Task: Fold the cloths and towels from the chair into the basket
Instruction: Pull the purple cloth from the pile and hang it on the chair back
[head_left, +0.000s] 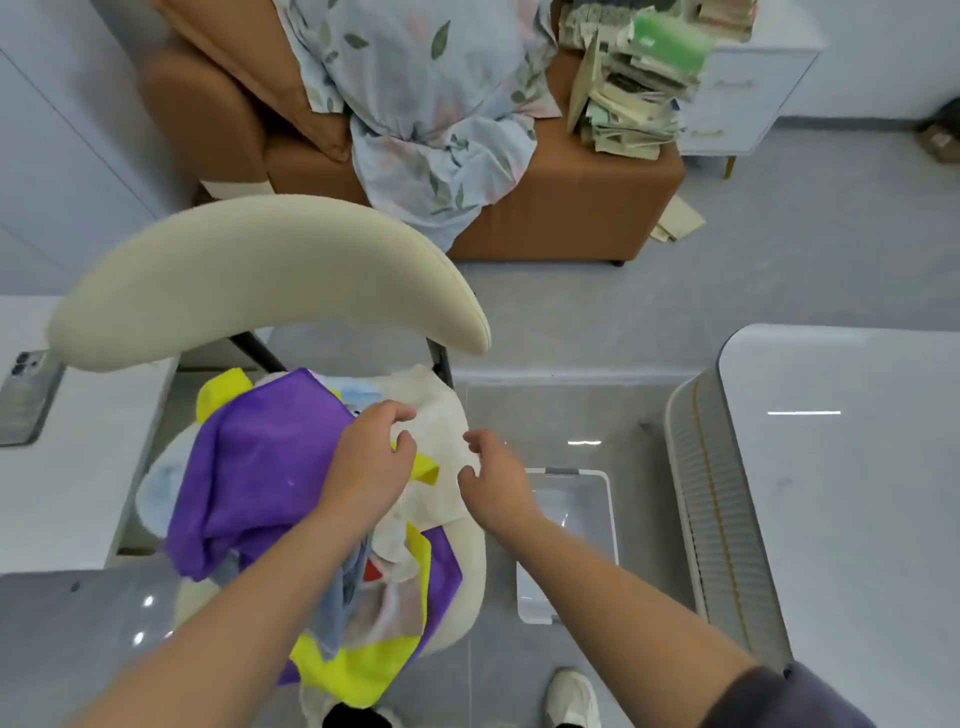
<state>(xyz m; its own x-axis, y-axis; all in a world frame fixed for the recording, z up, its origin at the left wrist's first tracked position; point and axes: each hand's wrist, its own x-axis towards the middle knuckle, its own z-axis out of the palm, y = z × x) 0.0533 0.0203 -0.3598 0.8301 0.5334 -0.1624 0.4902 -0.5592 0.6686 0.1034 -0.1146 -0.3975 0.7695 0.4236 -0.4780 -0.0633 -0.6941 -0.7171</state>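
A cream chair holds a heap of cloths: a purple cloth, a yellow cloth, a pale blue one and a cream towel on top at the right. My left hand lies on the heap with curled fingers at the towel's left part, beside a yellow tag. My right hand hovers at the towel's right edge with fingers curled; whether it grips the towel is unclear. A white basket stands on the floor right of the chair, apparently empty.
A white table with a phone is at the left. A grey-topped table and a ribbed white unit stand at the right. Behind are an orange sofa with a floral sheet and stacked papers. My shoe is near the basket.
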